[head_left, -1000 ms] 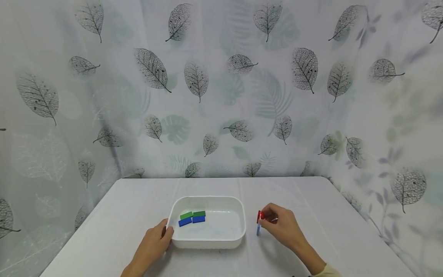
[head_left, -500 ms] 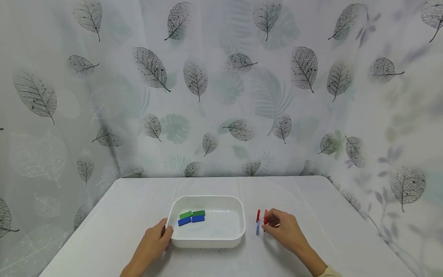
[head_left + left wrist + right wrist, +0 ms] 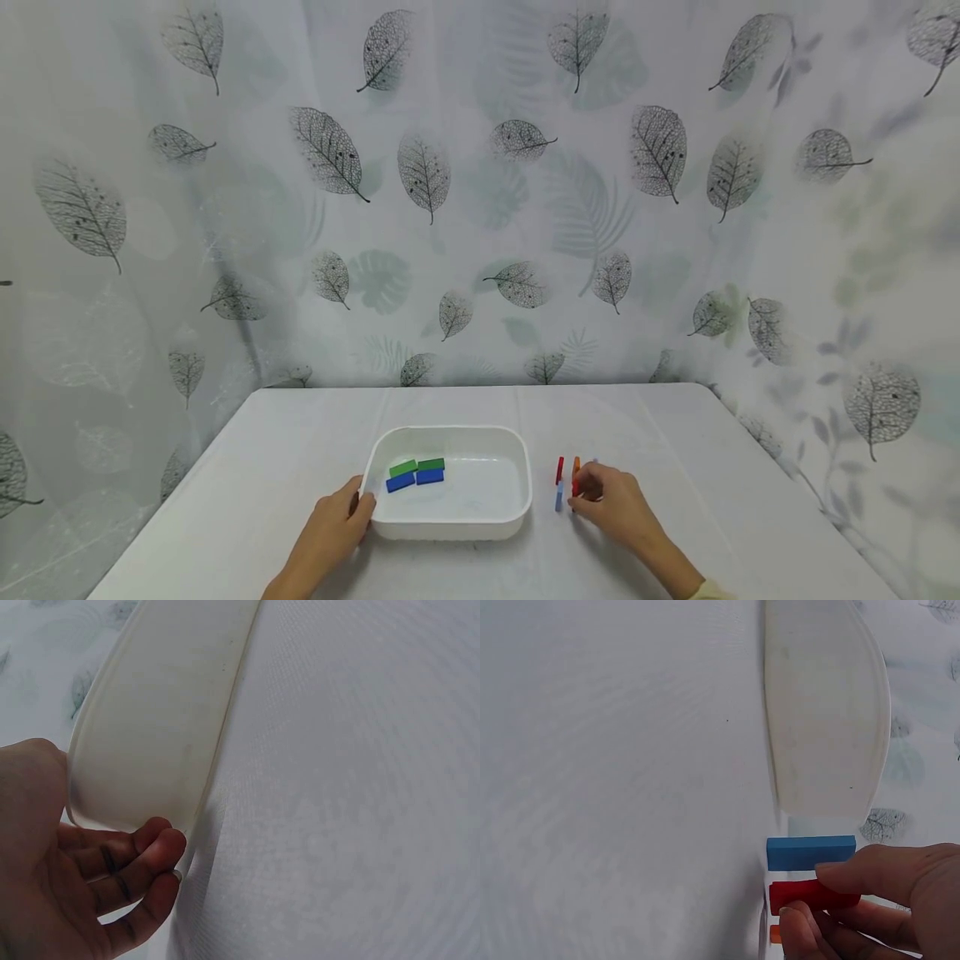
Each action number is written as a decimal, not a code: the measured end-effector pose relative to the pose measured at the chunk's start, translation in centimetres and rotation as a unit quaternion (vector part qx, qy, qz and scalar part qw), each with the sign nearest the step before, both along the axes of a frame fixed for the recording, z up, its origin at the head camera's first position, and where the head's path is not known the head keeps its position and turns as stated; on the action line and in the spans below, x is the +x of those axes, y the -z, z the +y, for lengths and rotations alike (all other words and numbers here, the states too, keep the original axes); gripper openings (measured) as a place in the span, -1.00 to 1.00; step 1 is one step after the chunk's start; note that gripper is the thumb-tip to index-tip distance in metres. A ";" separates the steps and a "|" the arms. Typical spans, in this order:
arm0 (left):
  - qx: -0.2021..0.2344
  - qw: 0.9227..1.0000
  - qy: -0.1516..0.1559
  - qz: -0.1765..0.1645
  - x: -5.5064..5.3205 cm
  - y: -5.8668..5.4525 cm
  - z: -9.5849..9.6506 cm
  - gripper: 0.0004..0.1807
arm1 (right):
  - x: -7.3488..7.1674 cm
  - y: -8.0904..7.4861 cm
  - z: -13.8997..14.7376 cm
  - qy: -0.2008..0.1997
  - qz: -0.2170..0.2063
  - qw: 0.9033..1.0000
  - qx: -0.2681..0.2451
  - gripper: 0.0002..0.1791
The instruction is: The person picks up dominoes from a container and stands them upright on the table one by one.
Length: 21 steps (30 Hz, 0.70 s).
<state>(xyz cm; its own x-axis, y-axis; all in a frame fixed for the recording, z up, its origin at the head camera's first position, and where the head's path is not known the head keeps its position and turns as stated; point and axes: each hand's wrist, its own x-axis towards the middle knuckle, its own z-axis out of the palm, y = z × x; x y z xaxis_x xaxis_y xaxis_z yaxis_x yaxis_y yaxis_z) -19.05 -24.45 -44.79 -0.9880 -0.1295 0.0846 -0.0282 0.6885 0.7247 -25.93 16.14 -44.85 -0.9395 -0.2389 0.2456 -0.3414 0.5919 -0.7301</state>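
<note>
My left hand (image 3: 330, 525) holds the left end of a white plastic tray (image 3: 450, 530), thumb by the rim and fingers curled against the outer wall. In the right wrist view, thumb and fingers of my right hand (image 3: 618, 504) pinch a small red block (image 3: 802, 894), low at the table. Close beside it stands a light blue block (image 3: 810, 853), apart from the held one. An orange block (image 3: 775, 934) shows partly behind the fingers. Another red block (image 3: 559, 468) stands beyond the light blue one in the head view.
Inside the tray, at its left, lie two green blocks (image 3: 431, 464) and two dark blue blocks (image 3: 430, 477). A pale bluish tip (image 3: 595, 460) shows behind the right hand. White cloth covers the table (image 3: 637, 425), and a leaf-patterned curtain (image 3: 480, 208) hangs behind it.
My right hand has carried the red block slightly right and nearer, then down beside the light blue block. The orange block has come into sight behind it. Left hand and tray stay put.
</note>
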 end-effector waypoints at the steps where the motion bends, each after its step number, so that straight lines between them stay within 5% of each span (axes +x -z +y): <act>1: 0.000 1.000 0.003 0.003 0.0 0.0 0.0 -0.67 | 0.0 0.0 0.0 0.002 -0.002 1.000 0.001 -0.75; 21: -0.011 1.000 0.000 0.005 0.2 -0.1 -0.1 -0.74 | -0.1 0.5 0.1 -0.024 0.008 1.000 0.012 -0.71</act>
<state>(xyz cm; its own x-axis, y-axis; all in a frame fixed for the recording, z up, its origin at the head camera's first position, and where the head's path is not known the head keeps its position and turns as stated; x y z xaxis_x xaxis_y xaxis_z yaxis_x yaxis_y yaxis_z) -18.82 -24.53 -44.71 -0.9872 -0.1266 0.0974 -0.0203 0.7040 0.7099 -26.08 16.19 -45.33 -0.9229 -0.2898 0.2536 -0.3811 0.5922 -0.7100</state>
